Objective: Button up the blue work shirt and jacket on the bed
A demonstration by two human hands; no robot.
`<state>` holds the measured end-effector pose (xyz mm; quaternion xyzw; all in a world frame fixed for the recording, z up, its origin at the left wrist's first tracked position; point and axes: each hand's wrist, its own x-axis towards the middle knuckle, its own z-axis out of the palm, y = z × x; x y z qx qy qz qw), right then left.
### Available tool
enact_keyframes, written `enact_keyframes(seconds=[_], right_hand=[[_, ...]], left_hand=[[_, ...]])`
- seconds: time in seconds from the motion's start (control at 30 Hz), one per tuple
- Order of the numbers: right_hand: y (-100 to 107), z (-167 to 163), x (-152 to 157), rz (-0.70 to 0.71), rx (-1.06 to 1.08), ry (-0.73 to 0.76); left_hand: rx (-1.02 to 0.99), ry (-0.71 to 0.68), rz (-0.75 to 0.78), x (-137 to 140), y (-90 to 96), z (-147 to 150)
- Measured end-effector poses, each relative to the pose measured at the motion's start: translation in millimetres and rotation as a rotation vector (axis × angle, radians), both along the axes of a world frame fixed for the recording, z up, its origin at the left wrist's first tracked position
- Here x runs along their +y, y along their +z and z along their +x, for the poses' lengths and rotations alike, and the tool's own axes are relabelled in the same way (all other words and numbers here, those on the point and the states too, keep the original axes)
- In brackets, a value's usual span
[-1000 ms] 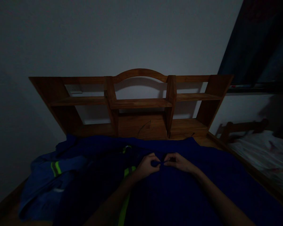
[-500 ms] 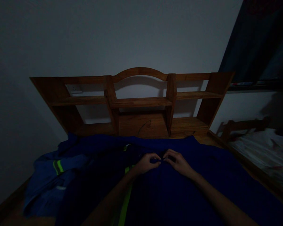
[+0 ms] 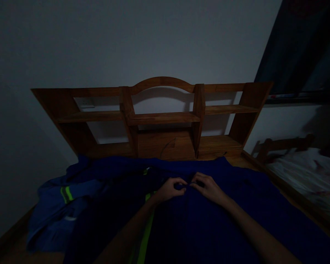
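A dark blue garment (image 3: 209, 223) with a yellow-green reflective strip lies spread out in front of me. Near its upper middle, my left hand (image 3: 171, 188) pinches the blue cloth between thumb and fingertips. Just to the right, my right hand (image 3: 206, 186) makes a similar pinch on the cloth, its fingertips a short way from the left ones. Whether a button or other small part is between the fingers is too dark to make out. At the left lies a crumpled lighter blue garment (image 3: 52, 216) with a yellow-green and grey band.
Behind the cloth stands a wooden headboard with shelves (image 3: 165, 118) against a pale wall (image 3: 154, 40). To the right are a wooden rail (image 3: 284, 145) and white plastic wrapping (image 3: 308, 176). A dark curtain or window (image 3: 299, 55) fills the upper right. The room is dim.
Both hands stay at nearly the same spot, with only slight finger movement on the cloth. The view has shifted very slightly.
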<state>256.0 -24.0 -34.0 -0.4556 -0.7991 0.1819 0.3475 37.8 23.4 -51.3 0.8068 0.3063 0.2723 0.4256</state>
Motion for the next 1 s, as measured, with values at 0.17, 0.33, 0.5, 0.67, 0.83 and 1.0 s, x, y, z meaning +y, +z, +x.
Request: enact_keyframes(seconds=[0.17,0.33,0.5,0.67,0.83,1.0], right_hand=[[1.0,-0.6,0.9,-0.031,-0.021,-0.011],[1.8,0.7,2.0,-0.037,-0.035,-0.033],[0.5,3.7,2.9,-0.032,-0.046,-0.055],[-3.0,3.1,4.8,-0.036,-0.052,-0.056],[3.3,15.3,6.5,-0.158,-0.043,0.011],[5.9,61.8,-6.8,-0.349,0.036,0.075]], left_hand=[[-0.031,-0.024,0.015,-1.1,1.5,2.2],[-0.015,0.015,-0.026,-4.8,6.2,3.8],[0.008,0.013,-0.019,-5.6,5.6,3.9],[0.009,0.056,0.016,-3.6,0.5,5.9],[0.013,0.059,0.032,-6.0,4.3,5.9],[-0.011,0.038,0.028,-6.8,5.6,5.5]])
